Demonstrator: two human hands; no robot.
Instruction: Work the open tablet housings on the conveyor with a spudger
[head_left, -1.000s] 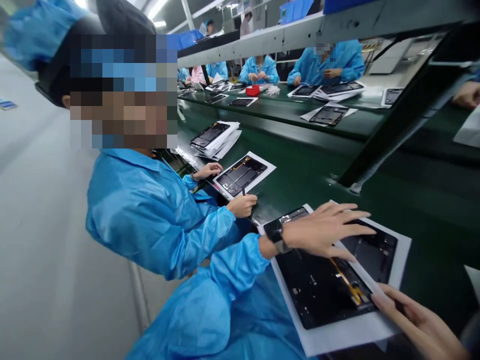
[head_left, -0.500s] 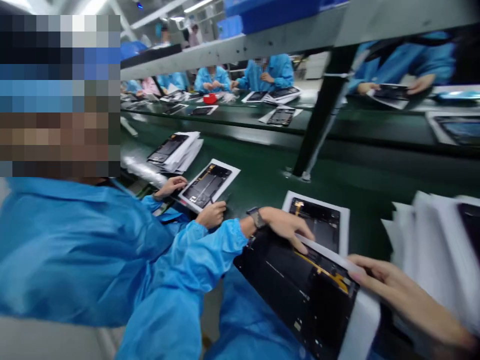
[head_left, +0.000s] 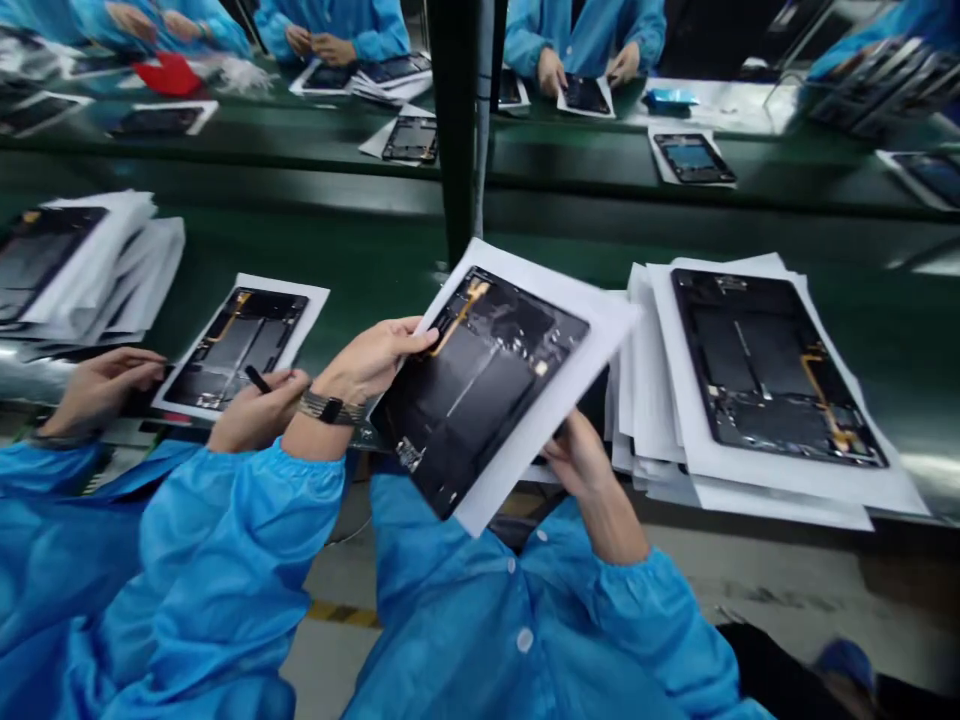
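I hold an opened black tablet body (head_left: 480,380) lying on a white sheet (head_left: 559,385), lifted off the bench and tilted. My left hand (head_left: 371,360), with a watch on the wrist, grips its left edge, thumb on top near an orange flex cable. My right hand (head_left: 574,460) holds it from underneath at the lower right edge, fingers mostly hidden. To the right lies a stack of white sheets (head_left: 750,470) with another opened tablet (head_left: 769,365) on top.
A co-worker's hands (head_left: 255,410) at the left work with a dark tool on a tablet on paper (head_left: 240,340). Another paper stack (head_left: 90,260) lies far left. A black post (head_left: 457,120) stands behind. Other people in blue coats work across the green bench (head_left: 592,225).
I have lifted the tablet on its sheet off the bench and brought it toward me. My view has swung right and down; the stack on the right has come into view.
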